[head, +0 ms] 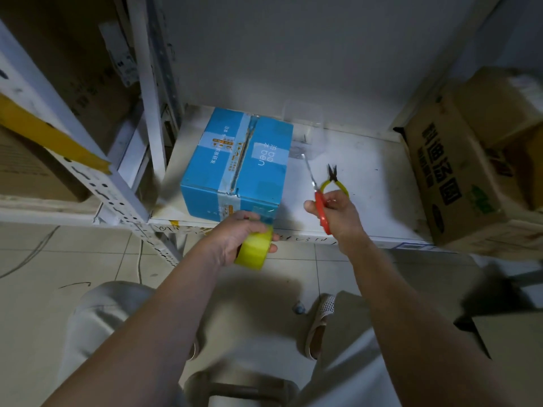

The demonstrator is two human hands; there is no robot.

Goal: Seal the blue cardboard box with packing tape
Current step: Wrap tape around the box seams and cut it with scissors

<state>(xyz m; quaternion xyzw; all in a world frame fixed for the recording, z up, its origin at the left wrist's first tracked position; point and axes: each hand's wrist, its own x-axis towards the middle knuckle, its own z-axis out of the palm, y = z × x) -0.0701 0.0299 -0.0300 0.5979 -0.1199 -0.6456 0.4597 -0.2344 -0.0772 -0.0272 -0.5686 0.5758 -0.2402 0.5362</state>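
Centre frame, a blue cardboard box (236, 161) sits taped on a white shelf (367, 183); left hand (235, 239) grips the tape roll (255, 249), right hand (335, 212) holds scissors (318, 198), likely poised to cut the strip.

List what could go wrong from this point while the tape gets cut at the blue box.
1. The scissors in the right hand point away from the clear tape stretched between the blue box and the tape roll; swinging them across could nick the left hand gripping the roll.
2. The box sits near the shelf front edge; pulling on the tape may drag it off.
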